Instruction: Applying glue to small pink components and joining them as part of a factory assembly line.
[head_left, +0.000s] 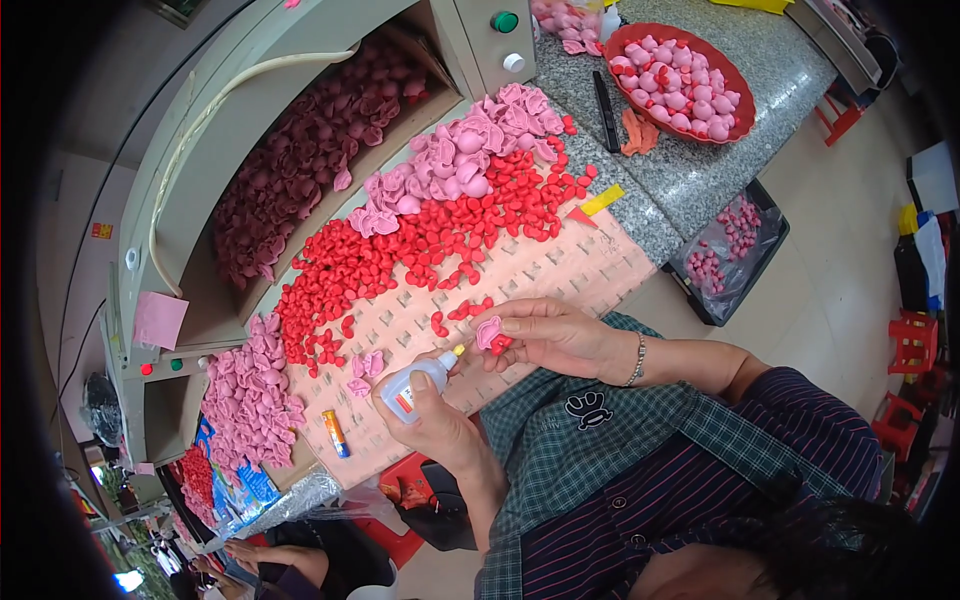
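Observation:
My left hand (pixel 448 432) is wrapped round a small white squeeze bottle (pixel 408 392) with a yellow tip, tilted toward my right hand. My right hand (pixel 565 342) pinches a small pink moulded piece (pixel 488 332) with a red part (pixel 500 346) against it. The bottle's tip is close beside this piece; whether they touch I cannot tell. Several loose red pieces (pixel 462 312) lie just beyond my fingertips. A few pink pieces (pixel 366 364) rest on the patterned cloth (pixel 540 268) near my left hand. An orange and blue tube (pixel 336 434) lies left of it.
A heap of red pieces (pixel 345 265) and pink piles (pixel 445 165) (pixel 250 395) line the far side. Behind them stands a grey machine (pixel 480 40) with pink pieces inside. A red bowl (pixel 735 125) of pink pieces sits far right. A black tray (pixel 712 305) is lower down.

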